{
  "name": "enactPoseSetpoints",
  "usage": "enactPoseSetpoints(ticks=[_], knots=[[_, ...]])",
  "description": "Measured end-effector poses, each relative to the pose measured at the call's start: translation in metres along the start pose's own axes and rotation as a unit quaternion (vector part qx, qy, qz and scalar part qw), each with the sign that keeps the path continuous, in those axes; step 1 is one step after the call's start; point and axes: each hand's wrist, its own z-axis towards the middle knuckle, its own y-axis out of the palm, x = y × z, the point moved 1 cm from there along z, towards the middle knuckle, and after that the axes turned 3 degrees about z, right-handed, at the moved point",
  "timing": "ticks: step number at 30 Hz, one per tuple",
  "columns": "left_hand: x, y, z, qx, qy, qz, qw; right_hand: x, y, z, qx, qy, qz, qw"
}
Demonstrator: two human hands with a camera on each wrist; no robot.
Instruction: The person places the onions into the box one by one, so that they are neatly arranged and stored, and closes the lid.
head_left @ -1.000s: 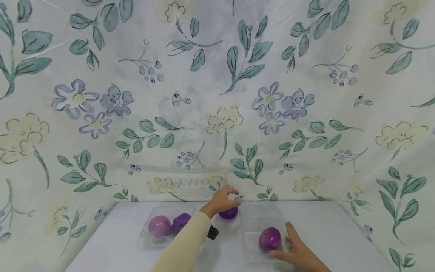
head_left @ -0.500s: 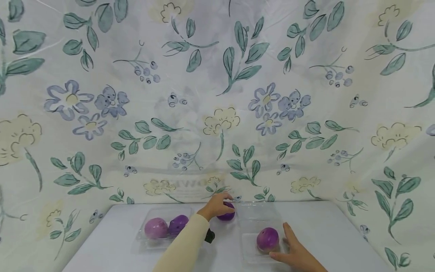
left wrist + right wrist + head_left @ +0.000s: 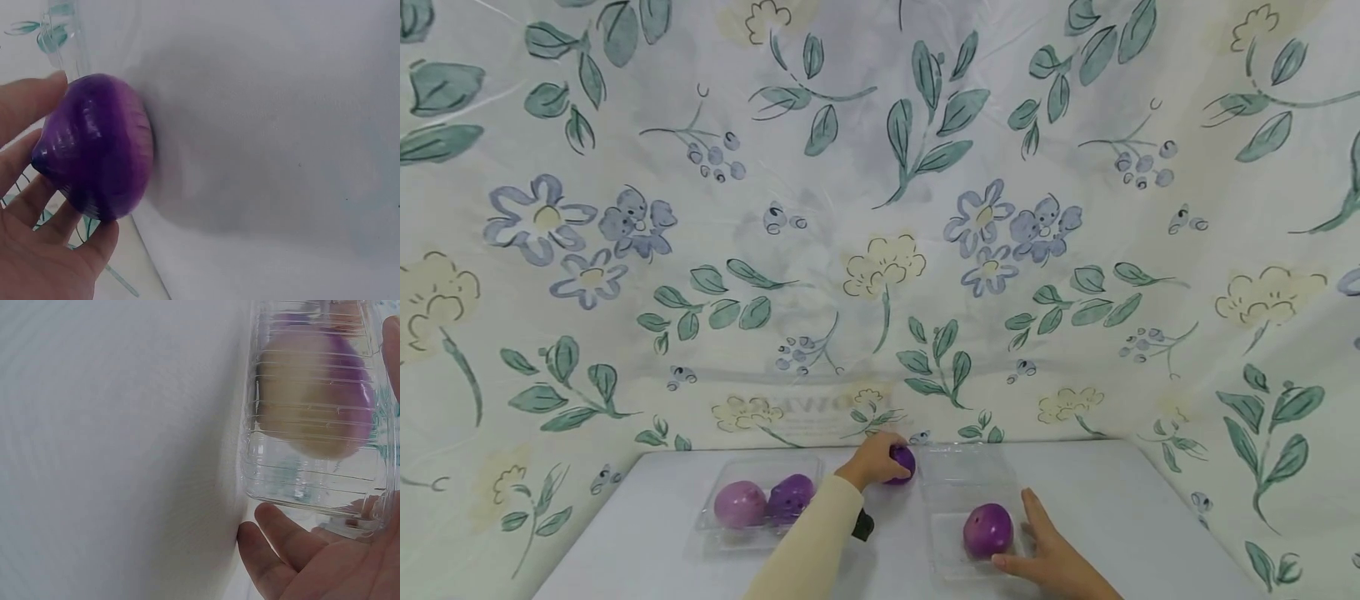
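Note:
In the head view my left hand (image 3: 871, 460) grips a glossy purple onion (image 3: 901, 464) at the back of the table. The left wrist view shows the thumb above and the fingers below the onion (image 3: 100, 144), whose pointed tip faces the palm; its paler base is close to or on the table. My right hand (image 3: 1047, 546) holds its fingers spread beside a lidded clear plastic box (image 3: 947, 554), standing open. Inside the box lies a round purple and cream turnip-like vegetable (image 3: 988, 531). In the right wrist view the fingertips (image 3: 265, 515) are at the box's side.
To the left stands another clear plastic box (image 3: 715, 533) with a pale purple round piece (image 3: 741, 504) and a bumpy dark purple piece (image 3: 792, 493). A black wrist device (image 3: 863, 525) shows at the left sleeve. A floral cloth (image 3: 887, 333) hangs behind the white table (image 3: 1112, 500).
My left hand has come down onto the purple onion and its fingers have closed round it. The right hand stays beside the box, and the head view has shifted slightly.

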Motion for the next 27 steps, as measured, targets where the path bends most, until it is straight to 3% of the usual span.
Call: enactPoseSetpoints(ticks=[9, 13, 20, 27], knots=[[0.001, 0.004, -0.004, 0.009, -0.017, 0.007, 0.9998, -0.002, 0.000, 0.000, -0.004, -0.010, -0.017, 0.9998], [0.001, 0.008, -0.005, 0.014, -0.018, 0.016, 0.9996, -0.001, -0.001, -0.002, -0.001, -0.034, -0.018, 0.9993], [0.003, 0.016, -0.015, 0.014, -0.053, -0.057, 0.9969, -0.003, -0.002, -0.003, 0.003, -0.036, -0.017, 0.9992], [0.001, 0.022, -0.017, 0.037, -0.061, -0.064, 0.9954, -0.004, 0.001, -0.003, 0.006, -0.031, -0.023, 0.9992]])
